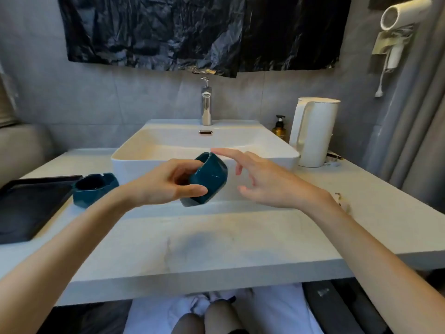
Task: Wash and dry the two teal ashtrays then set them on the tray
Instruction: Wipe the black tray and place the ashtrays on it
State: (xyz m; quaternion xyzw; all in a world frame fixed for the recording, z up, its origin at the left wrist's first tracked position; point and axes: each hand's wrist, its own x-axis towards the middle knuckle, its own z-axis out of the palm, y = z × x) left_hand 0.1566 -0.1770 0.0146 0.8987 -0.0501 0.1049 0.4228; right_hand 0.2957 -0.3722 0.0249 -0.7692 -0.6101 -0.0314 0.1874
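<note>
Far left of the frame there's a flat black rectangular tray [29, 203] on the pale stone counter [216, 242], with a faceted glossy teal ashtray [95, 189] sitting upright just beside its right edge. Center frame, the left hand [163, 184] grips a second teal ashtray [209, 182] tipped on its side, thumb underneath, in front of the white rectangular basin [149, 153]. Right of it, the right hand [267, 182] hovers with fingers spread loose, holding nothing.

Looks like a hotel-style bathroom vanity: white countertop washbasin [127, 165] under a chrome tap [206, 104], wall-hung hair dryer [399, 13], amber pump bottle [279, 130] and white electric kettle [315, 133]
</note>
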